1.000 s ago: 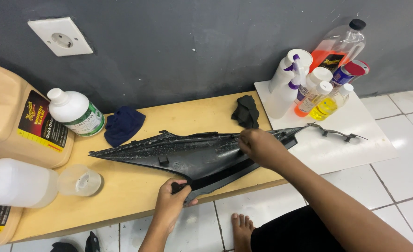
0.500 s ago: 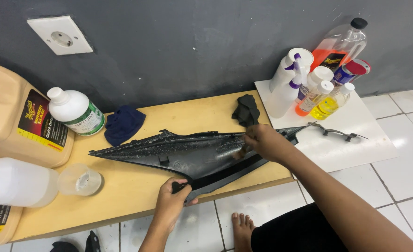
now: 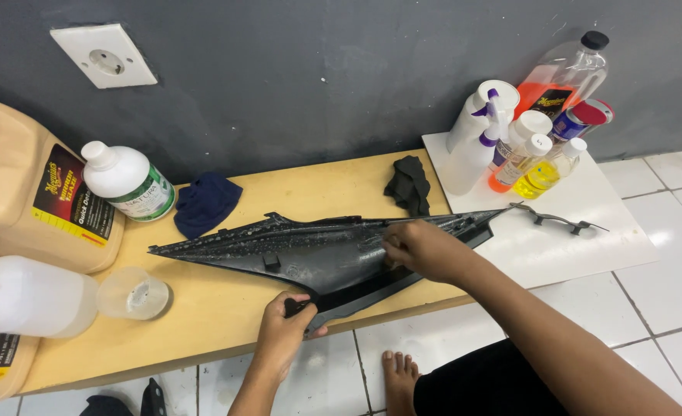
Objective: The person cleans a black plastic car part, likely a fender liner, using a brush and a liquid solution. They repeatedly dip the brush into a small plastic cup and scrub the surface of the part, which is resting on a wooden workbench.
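Note:
A long black plastic panel (image 3: 310, 250) with a pointed left tip lies across the low wooden bench (image 3: 225, 308). My left hand (image 3: 285, 333) grips the panel's near lower edge, thumb on top. My right hand (image 3: 422, 250) rests closed on the panel's right part, fingers pressed to its surface; whatever sits under the fingers is hidden. A dark blue cloth (image 3: 204, 204) lies behind the panel at the left, and a crumpled black cloth (image 3: 409, 185) lies behind it near my right hand.
Large tan jugs (image 3: 25, 192), a white bottle (image 3: 129, 183), a translucent jug (image 3: 25, 296) and a small clear cup (image 3: 133, 294) stand at the left. A white board (image 3: 580, 223) on the right carries several spray bottles (image 3: 503, 139) and a thin black bracket (image 3: 561, 220). My bare foot (image 3: 397, 377) rests on white tiles.
My right hand slid a little to the right and then back left along the panel's upper part. The left hand kept its grip on the lower edge.

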